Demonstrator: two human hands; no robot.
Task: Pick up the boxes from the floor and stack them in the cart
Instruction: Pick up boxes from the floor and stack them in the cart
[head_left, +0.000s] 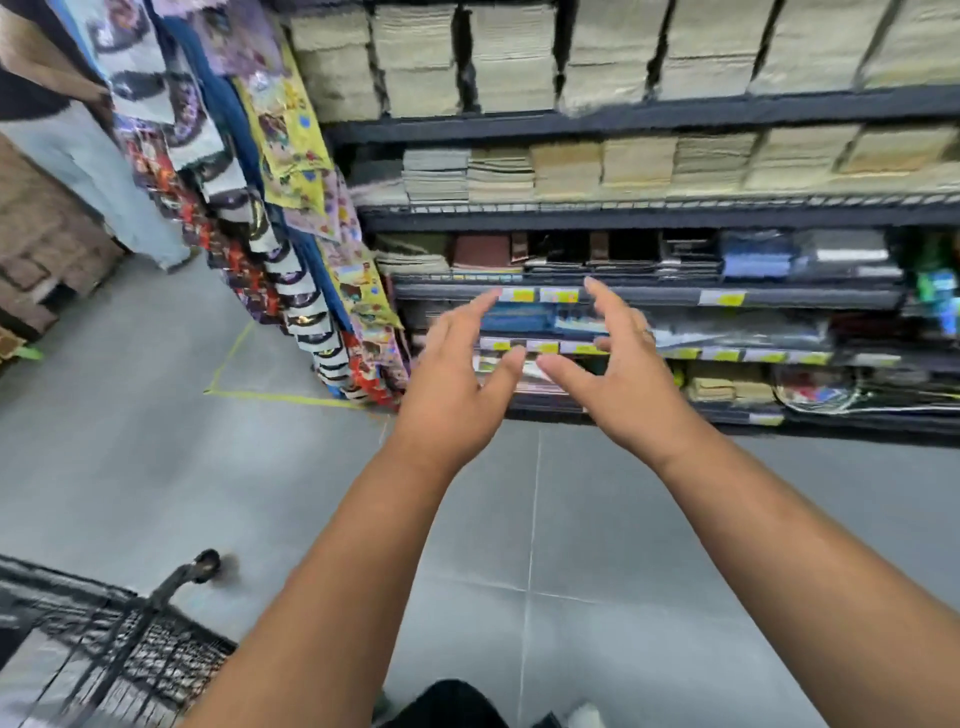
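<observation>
Your 2 hands are out in front of you with nothing in them: the left hand and the right hand are both spread wide, fingers apart and palms turned toward each other, close together but not touching. Held like that, they look set to take something box-width between them, though that is only a reading of the pose. They hang in the air in front of the lower shelves, not on any item there. The boxes you are meant to lift are not clearly in view; the grey floor ahead of you is bare where it shows, and brown stacked shapes at the far left edge may be cartons, but they are too blurred to say. The cart sits at the bottom left corner, just beside your left forearm, its wire basket and a wheel showing, so it is within easy reach for loading. No box shows in the part of the basket you can see. Judging from this, you are between lifts and must first find the next box.
</observation>
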